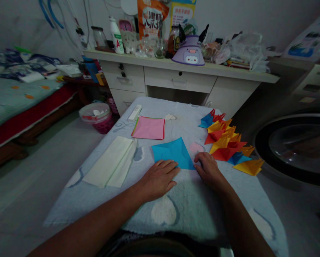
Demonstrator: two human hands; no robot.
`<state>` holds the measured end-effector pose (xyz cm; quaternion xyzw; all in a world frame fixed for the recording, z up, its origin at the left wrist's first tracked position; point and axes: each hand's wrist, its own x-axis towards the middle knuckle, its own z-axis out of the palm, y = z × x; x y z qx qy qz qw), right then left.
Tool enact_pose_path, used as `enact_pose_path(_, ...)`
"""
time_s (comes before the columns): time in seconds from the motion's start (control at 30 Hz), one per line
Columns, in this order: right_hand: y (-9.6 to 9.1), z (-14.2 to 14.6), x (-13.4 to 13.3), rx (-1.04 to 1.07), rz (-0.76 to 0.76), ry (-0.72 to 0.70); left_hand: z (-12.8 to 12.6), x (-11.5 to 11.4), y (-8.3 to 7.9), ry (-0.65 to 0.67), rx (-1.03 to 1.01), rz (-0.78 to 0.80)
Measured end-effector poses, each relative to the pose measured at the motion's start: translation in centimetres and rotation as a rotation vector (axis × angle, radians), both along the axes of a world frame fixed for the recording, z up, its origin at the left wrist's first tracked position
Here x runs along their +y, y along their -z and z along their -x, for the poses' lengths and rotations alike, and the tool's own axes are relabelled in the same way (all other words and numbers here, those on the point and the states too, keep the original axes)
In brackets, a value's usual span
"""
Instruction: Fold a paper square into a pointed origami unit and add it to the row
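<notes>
A blue sheet of paper [172, 152], partly folded, lies on the cloth-covered table [176, 210] in front of me. My left hand [158, 178] lies flat with its fingers stretched out, the fingertips pressing on the sheet's near edge. My right hand [208, 166] rests at the sheet's right corner, fingers curled down onto the paper. A row of folded red, yellow and blue paper pieces [228, 144] lies just to the right of my right hand.
A stack of coloured square paper with pink on top [149, 127] lies beyond the blue sheet. Folded white paper [112, 163] lies at the left. A cluttered white desk [181, 69] stands behind, a pink bin [97, 116] and a bed [12, 103] to the left.
</notes>
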<state>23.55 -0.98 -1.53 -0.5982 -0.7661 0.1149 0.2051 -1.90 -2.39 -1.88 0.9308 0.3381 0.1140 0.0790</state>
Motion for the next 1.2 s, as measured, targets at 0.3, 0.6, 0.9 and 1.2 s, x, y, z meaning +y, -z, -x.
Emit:
enact_pose_path(0.3, -0.9, 4.0, -0.9, 0.252, -0.055, -0.259, -0.3, -0.1, -0.4, -0.002, -0.015, -0.005)
enact_pose_path(0.6, 0.4, 4.4, -0.8, -0.005, -0.084, -0.306, 0.3, -0.3, -0.3, -0.024, 0.004, -0.034)
enact_pose_path(0.9, -0.7, 4.7, -1.6, -0.132, -0.1, -0.322, 3.4, -1.6, -0.3, -0.145, 0.099, -0.096)
enact_pose_path(1.2, -0.7, 5.2, -2.1, -0.244, -0.131, -0.323, 4.2, -1.9, -1.2, -0.293, 0.149, -0.055)
